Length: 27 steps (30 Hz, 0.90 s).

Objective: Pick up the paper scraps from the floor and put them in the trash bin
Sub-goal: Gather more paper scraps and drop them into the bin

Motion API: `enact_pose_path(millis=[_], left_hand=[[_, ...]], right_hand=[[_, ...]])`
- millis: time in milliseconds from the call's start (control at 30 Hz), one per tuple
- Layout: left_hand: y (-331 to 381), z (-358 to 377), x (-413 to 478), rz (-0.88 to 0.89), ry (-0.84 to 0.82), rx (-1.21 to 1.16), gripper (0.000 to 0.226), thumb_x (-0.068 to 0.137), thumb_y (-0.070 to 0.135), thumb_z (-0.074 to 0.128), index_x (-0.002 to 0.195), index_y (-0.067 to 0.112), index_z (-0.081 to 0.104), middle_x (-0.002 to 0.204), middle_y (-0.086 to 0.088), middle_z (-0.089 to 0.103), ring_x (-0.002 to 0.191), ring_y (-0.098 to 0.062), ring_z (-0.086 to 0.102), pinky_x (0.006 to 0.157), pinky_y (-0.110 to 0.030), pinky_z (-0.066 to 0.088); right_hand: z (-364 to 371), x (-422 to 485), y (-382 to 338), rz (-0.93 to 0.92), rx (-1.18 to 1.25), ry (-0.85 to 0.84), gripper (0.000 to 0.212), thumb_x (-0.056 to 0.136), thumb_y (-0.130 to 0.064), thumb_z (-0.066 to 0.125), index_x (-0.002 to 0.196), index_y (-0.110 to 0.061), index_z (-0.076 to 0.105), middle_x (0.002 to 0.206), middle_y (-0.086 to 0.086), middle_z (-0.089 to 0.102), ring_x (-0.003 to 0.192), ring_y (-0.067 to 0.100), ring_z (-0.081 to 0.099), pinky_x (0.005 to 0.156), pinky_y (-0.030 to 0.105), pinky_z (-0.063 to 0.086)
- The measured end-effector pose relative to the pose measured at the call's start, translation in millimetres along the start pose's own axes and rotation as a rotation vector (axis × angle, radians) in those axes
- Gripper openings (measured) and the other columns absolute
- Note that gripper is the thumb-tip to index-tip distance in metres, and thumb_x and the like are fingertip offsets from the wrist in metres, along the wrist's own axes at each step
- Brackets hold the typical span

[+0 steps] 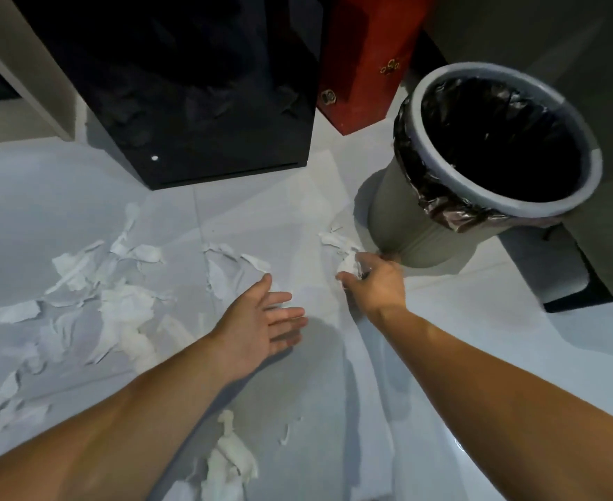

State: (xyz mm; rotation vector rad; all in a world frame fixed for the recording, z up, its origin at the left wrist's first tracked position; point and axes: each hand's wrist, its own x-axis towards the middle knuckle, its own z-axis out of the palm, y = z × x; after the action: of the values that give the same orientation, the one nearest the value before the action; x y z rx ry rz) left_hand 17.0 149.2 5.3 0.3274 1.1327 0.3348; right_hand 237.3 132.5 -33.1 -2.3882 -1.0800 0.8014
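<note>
A: On the floor [261, 218], what do you see?

B: Lots of white scraps [81, 283]. Most lie on the left side, in a messy heap. A few more lie at the bottom middle, between the two arms. One small bunch lies close to the foot of the bin [478, 168].

A: Where is the bin?

B: On the right, standing on the floor. It is grey with a black bag [424, 189] folded over its rim. The top is wide open and dark inside. I cannot tell if any paper is in it.

A: What is the right hand [377, 280] doing?

B: It is closed around a crumpled scrap [350, 263]. It sits low, right beside the bottom of the bin, with the fingertips touching or almost touching it.

A: And the left hand [261, 327]?

B: It is flat and open, palm up, with nothing in it. It hangs over a bare patch of floor in the middle.

A: Is there room to move?

B: Yes, between the hands the floor is bare. At the back, a black box [189, 103] stands with its edge near the bin. A red box [362, 66] stands next to it. The gap between the black box and the bin is narrow. A dark thing [565, 280] lies on the floor right of the bin.
</note>
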Motion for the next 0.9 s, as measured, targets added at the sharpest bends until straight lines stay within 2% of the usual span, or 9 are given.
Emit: enact_pose_path(millis=[133, 200, 367, 500, 600, 667, 733, 800, 900], left_hand=[[-0.7, 9.2, 16.2, -0.025, -0.013, -0.067, 0.057, 0.094, 0.056, 0.048, 0.123, 0.008, 0.058, 0.120, -0.021, 0.067, 0.110, -0.036, 0.066, 0.091, -0.047, 0.053], [-0.2, 15.5, 22.6, -0.034, -0.022, -0.088, 0.057, 0.094, 0.055, 0.049, 0.125, 0.007, 0.056, 0.122, -0.021, 0.065, 0.112, -0.036, 0.064, 0.092, -0.049, 0.053], [7.4, 36.8, 34.0, -0.058, -0.081, -0.098, 0.060, 0.092, 0.055, 0.053, 0.131, 0.010, 0.051, 0.129, -0.020, 0.061, 0.116, -0.035, 0.061, 0.097, -0.055, 0.050], [9.4, 50.8, 41.7, -0.056, -0.160, -0.160, 0.048, 0.093, 0.044, 0.059, 0.124, 0.007, 0.056, 0.118, -0.019, 0.067, 0.104, -0.033, 0.068, 0.089, -0.049, 0.056], [10.3, 48.2, 45.4, -0.016, -0.092, -0.175, 0.033, 0.098, 0.019, 0.055, 0.123, -0.001, 0.059, 0.113, -0.020, 0.070, 0.101, -0.031, 0.068, 0.089, -0.040, 0.056], [13.5, 38.5, 45.5, 0.042, -0.054, -0.211, 0.026, 0.098, 0.007, 0.053, 0.119, -0.005, 0.060, 0.104, -0.022, 0.070, 0.088, -0.029, 0.069, 0.078, -0.034, 0.060], [18.1, 27.2, 41.0, 0.069, -0.018, -0.275, 0.014, 0.096, 0.001, 0.053, 0.107, -0.003, 0.061, 0.088, -0.018, 0.066, 0.075, -0.025, 0.066, 0.067, -0.030, 0.061], [22.3, 17.9, 35.7, 0.059, 0.006, -0.313, 0.011, 0.097, 0.001, 0.052, 0.104, 0.000, 0.061, 0.085, -0.016, 0.062, 0.073, -0.023, 0.063, 0.057, -0.026, 0.059], [23.6, 7.3, 27.4, 0.033, 0.015, -0.350, 0.013, 0.098, 0.005, 0.052, 0.105, 0.002, 0.062, 0.085, -0.014, 0.062, 0.073, -0.022, 0.062, 0.059, -0.028, 0.059]], right_hand=[[-0.4, 12.5, 4.6, -0.113, -0.062, 0.034, 0.016, 0.088, -0.014, 0.069, 0.102, -0.009, 0.075, 0.108, 0.014, 0.068, 0.096, 0.030, 0.065, 0.087, 0.030, 0.048], [-7.2, 10.0, 4.7, -0.047, 0.049, 0.003, 0.009, 0.089, -0.012, 0.068, 0.091, -0.011, 0.076, 0.092, 0.006, 0.073, 0.082, 0.020, 0.066, 0.078, 0.026, 0.050], [-16.7, -19.3, -9.4, 0.007, 0.372, -0.083, 0.001, 0.083, -0.013, 0.075, 0.082, -0.013, 0.075, 0.074, -0.001, 0.073, 0.065, 0.006, 0.064, 0.069, 0.021, 0.053], [-15.3, -47.3, -20.3, -0.158, 0.256, -0.182, 0.010, 0.083, -0.011, 0.074, 0.078, -0.018, 0.070, 0.065, -0.008, 0.066, 0.056, 0.000, 0.059, 0.055, 0.014, 0.047], [-19.7, -46.1, -27.8, -0.217, 0.281, -0.274, 0.014, 0.080, -0.015, 0.079, 0.089, -0.013, 0.068, 0.077, 0.001, 0.069, 0.066, 0.003, 0.061, 0.063, 0.014, 0.048], [-21.9, -33.9, -30.3, -0.157, 0.474, -0.247, 0.014, 0.080, -0.011, 0.078, 0.089, -0.010, 0.067, 0.084, 0.018, 0.072, 0.073, 0.020, 0.066, 0.073, 0.032, 0.057], [-20.6, -14.3, -28.6, -0.133, 0.454, -0.120, 0.008, 0.083, -0.013, 0.074, 0.089, -0.015, 0.068, 0.087, 0.019, 0.072, 0.075, 0.029, 0.067, 0.079, 0.046, 0.059], [-18.2, 9.1, -29.5, -0.156, 0.226, -0.049, 0.017, 0.086, -0.019, 0.071, 0.102, -0.020, 0.069, 0.100, 0.003, 0.070, 0.084, 0.020, 0.066, 0.087, 0.041, 0.057], [-10.2, 39.4, -39.4, -0.218, -0.055, -0.109, 0.049, 0.084, -0.025, 0.075, 0.130, -0.020, 0.059, 0.126, 0.005, 0.054, 0.107, 0.021, 0.056, 0.098, 0.028, 0.044]])
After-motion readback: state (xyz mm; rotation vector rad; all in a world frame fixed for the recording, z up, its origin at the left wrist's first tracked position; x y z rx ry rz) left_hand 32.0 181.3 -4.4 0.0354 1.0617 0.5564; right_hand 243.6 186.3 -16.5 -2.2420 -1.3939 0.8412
